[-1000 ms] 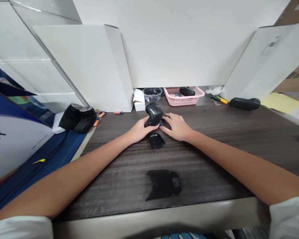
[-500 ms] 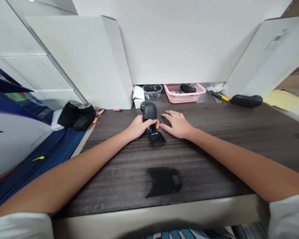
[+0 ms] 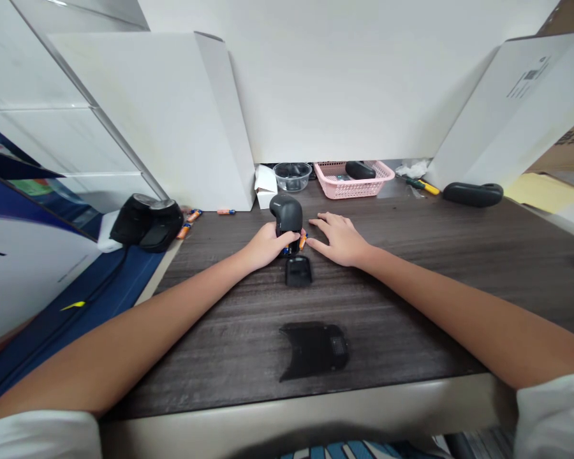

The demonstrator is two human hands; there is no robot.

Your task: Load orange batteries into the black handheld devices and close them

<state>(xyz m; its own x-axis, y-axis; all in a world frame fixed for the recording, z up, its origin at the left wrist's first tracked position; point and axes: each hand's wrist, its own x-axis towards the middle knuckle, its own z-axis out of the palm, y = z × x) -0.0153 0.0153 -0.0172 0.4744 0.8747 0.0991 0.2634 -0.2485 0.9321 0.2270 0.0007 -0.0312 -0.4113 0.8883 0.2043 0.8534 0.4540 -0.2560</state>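
My left hand [image 3: 264, 245] sits just left of centre in the frame, fingers wrapped around a black handheld device [image 3: 287, 217] that I hold upright on the dark wooden desk [image 3: 435, 280], so its lower end, where small orange batteries [image 3: 302, 240] peek out, faces me. My right hand [image 3: 340, 238] lies flat on the desk just to the right of it, fingers spread and loose, gripping nothing, fingertips close to the batteries. A small black cover [image 3: 298, 270] lies on the desk right below the device, near enough to pick up, and a larger black plate [image 3: 314, 348] rests lower in the frame toward the desk's near edge. Along the back, at the upper middle, stand a clear bowl [image 3: 293, 175] and a pink basket [image 3: 354, 179]; spare batteries [image 3: 191, 219] lie to the left near a black gadget [image 3: 147, 222]. Compared with half a second ago, the small cover now lies squarer, no longer angled to the right, and the device leans slightly differently in my grip; my right hand has hardly moved.
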